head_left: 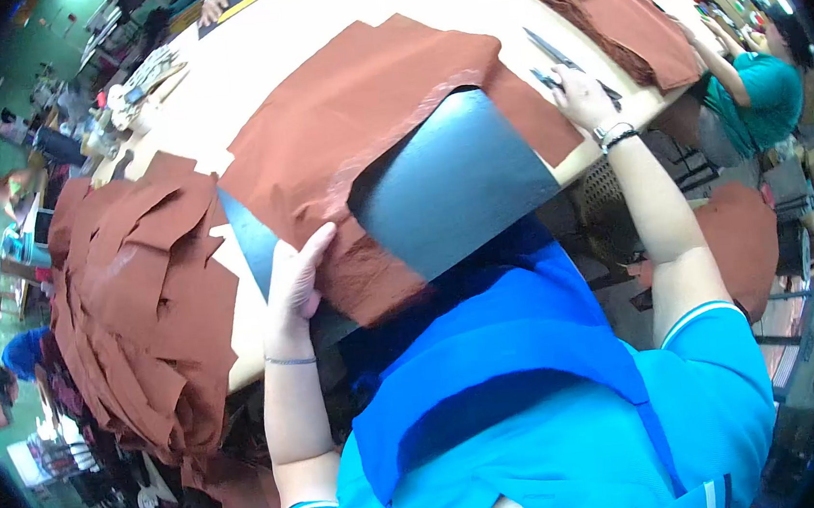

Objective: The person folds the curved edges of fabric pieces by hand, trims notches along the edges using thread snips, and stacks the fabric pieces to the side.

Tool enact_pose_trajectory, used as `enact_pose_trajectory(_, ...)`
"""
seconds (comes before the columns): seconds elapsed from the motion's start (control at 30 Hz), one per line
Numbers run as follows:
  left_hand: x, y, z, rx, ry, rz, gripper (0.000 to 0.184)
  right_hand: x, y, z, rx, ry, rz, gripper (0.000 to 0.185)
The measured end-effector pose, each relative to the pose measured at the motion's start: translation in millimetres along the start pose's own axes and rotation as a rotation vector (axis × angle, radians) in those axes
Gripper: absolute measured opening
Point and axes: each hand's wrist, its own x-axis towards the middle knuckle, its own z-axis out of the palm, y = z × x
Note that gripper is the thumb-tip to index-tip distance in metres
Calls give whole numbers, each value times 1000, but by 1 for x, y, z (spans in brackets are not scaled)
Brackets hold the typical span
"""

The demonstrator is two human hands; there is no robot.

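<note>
A brown fabric piece [364, 93] with pale chalky marks lies over a dark, smooth pattern sheet [459, 182], its near edge hanging past the table edge. My left hand [295, 278] is closed on the near left part of the fabric, thumb on top and the other fingers hidden underneath. Farther right, my right hand [584, 98] is over the table beside large scissors [548, 45], its fingers curled. A small dark bluish thing shows at those fingertips; its kind is unclear. The hand partly covers the scissors' handle end.
A big heap of brown fabric pieces [140, 297] stands at the left. More brown fabric [639, 26] lies at the far right, near a co-worker in a green shirt [766, 97]. Another person's hand [212, 7] rests at the far table edge. A chair [605, 198] stands below right.
</note>
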Motion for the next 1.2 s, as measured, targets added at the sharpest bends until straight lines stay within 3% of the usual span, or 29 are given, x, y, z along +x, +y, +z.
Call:
enact_pose_trajectory(0.03,2,-3,-1,-114,-61,-13,47,5,9,9,-69,31,-45,29)
enact_pose_trajectory(0.07,1,-4,0,-146,-64,-10,46,8,18,18,-97,233,-203,32)
enact_pose_trajectory(0.17,2,-1,0,-148,-52,-38,43,31,-30,-25,383,51,371,34)
enact_pose_trajectory(0.2,1,-1,-1,-132,-42,-57,42,32,-58,-35,532,165,334,33)
enact_pose_trajectory(0.27,1,-3,-1,-165,-35,-55,41,30,-107,-40,1120,91,327,35)
enact_pose_trajectory(0.33,2,-4,-2,-150,-34,-37,42,13,-174,-54,1621,-133,261,39)
enact_pose_trajectory(0.4,0,-3,0,-172,-26,-20,44,-3,-223,-51,1671,-356,336,35)
enact_pose_trajectory(0.43,0,-2,0,-180,-21,-10,44,-13,-250,-63,1803,-489,499,28)
enact_pose_trajectory(0.47,2,-5,-5,-164,-14,-49,49,-17,-257,-44,1866,-631,417,29)
enact_pose_trajectory(0.7,4,-5,-8,-232,-2,-46,53,-23,-295,-51,1773,-1163,442,43)
enact_pose_trajectory(0.77,5,-8,-11,-274,-24,-57,51,-22,-299,-43,1832,-1230,553,43)
enact_pose_trajectory(1.2,5,-9,-14,-263,-26,-70,44,-17,-298,-36,1920,-1290,577,35)
